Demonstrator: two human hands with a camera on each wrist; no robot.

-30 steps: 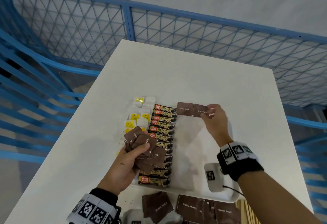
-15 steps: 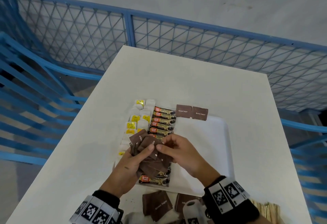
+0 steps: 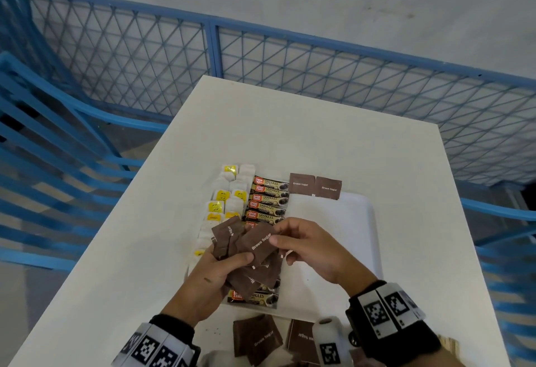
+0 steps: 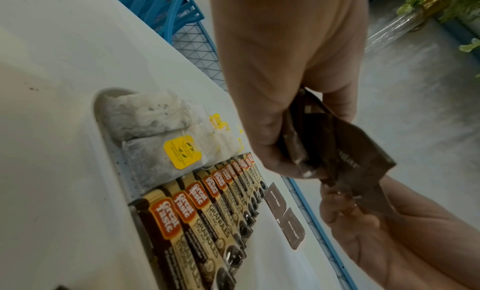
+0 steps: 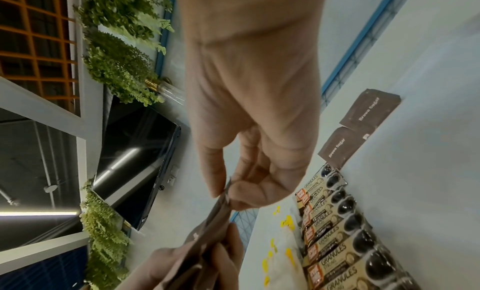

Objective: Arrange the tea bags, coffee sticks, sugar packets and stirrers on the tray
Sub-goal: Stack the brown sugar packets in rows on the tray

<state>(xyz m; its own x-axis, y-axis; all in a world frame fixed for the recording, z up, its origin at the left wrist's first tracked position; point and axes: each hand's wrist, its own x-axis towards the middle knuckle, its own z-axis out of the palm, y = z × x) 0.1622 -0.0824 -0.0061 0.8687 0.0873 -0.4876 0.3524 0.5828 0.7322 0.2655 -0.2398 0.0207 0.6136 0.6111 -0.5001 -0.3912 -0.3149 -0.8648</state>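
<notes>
At nine o'clock on the white tray (image 3: pixel 372 230): a double column of tea bags (image 3: pixel 216 207) with yellow tags, running away from the camera. Just beside it toward the centre: a row of coffee sticks (image 3: pixel 269 197) lying crosswise, each touching the next. At seven o'clock, above the near end of those rows: left hand (image 3: pixel 213 275), fingers and thumb curled around a fanned bundle of brown sugar packets (image 3: pixel 249 276). Touching that bundle from three o'clock: right hand (image 3: pixel 311 250), thumb and forefinger pinching the edge of the top sugar packet (image 3: pixel 256 243), printed "Brown Sugar"; pinch plainly shown in the right wrist view. At twelve o'clock, on the tray's far edge: two placed sugar packets (image 3: pixel 315 185) flat, side by side, touching. At six o'clock, on the white table (image 3: pixel 304 123) outside the tray: loose sugar packets (image 3: pixel 256 339). At five o'clock, by the right wrist: a sliver of wooden stirrers (image 3: pixel 451 343), mostly hidden.
</notes>
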